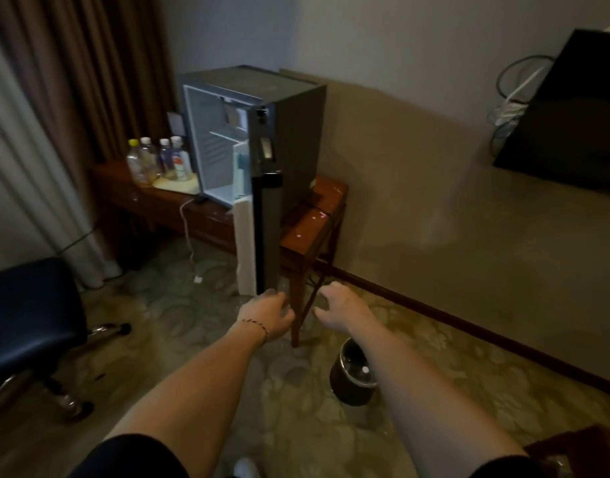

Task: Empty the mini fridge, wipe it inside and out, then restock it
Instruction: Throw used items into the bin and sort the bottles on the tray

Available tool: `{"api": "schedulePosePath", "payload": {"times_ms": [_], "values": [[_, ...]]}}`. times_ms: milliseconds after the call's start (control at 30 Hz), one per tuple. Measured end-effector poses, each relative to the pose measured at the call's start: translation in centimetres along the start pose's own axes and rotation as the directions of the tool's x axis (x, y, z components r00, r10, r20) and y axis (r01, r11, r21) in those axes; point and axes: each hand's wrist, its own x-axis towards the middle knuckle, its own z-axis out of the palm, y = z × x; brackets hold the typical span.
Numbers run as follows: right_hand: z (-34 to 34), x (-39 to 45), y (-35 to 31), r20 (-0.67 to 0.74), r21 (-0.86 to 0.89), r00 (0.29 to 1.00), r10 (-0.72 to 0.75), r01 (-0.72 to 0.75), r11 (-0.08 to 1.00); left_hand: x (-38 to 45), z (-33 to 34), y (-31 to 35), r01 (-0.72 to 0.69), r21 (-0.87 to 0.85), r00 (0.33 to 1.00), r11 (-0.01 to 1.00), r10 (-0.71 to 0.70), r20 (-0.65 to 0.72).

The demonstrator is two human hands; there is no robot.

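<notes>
**Both your hands reach toward the open mini fridge door**

You look down across a dim room at a small dark grey mini fridge that stands on a low reddish-brown wooden table against a beige wall. The fridge's door is swung wide open toward you, so you see it edge-on: a white inner lining on the left, a dark outer face on the right. The pale interior behind it shows a shelf, and you can make out nothing stored on it.

Your left hand, with a thin braided cord bracelet on its wrist, has its fingers loosely curled and holds nothing; its fingertips lie at the bottom edge of the door, though whether they touch it you cannot tell. Your right hand hovers just beside it, fingers spread and bent, also holding nothing.

Left of the fridge, on the same table, four clear plastic bottles stand together by a pale yellow tray. A white cable hangs from the table to the patterned carpet. A round black waste bin sits on the floor below your right forearm, and a dark blue padded stool stands at far left.
</notes>
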Motion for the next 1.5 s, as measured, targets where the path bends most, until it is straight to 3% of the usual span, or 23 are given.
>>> {"api": "schedulePosePath", "payload": {"times_ms": [367, 733, 967, 1267, 1500], "values": [[3.0, 9.7, -20.4, 0.027, -0.075, 0.972, -0.235, 0.237, 0.969, -1.9, -8.4, -18.6, 0.246, -0.026, 0.956, 0.969, -0.247, -0.159], [4.9, 25.8, -35.8, 0.025, 0.001, 0.96, -0.28, 0.28, 0.96, 4.9, -17.3, -38.3, 0.347, -0.111, 0.901, 0.931, -0.364, -0.237], [5.5, 37.8, -38.8, 0.048, -0.03, 0.965, -0.257, 0.258, 0.966, 14.3, -19.5, -45.1, 0.304, -0.13, 0.927, 0.944, -0.325, -0.188], [1.9, 59.7, -40.6, 0.01, -0.029, 0.968, -0.252, 0.252, 0.967, 31.0, -26.6, -54.2, 0.305, -0.124, 0.932, 0.944, -0.322, -0.167], [-1.0, 71.2, -40.1, -0.028, -0.018, 0.988, -0.152, 0.151, 0.988, 43.7, -31.2, -57.4, 0.261, -0.154, 0.946, 0.953, -0.285, -0.158]]}}
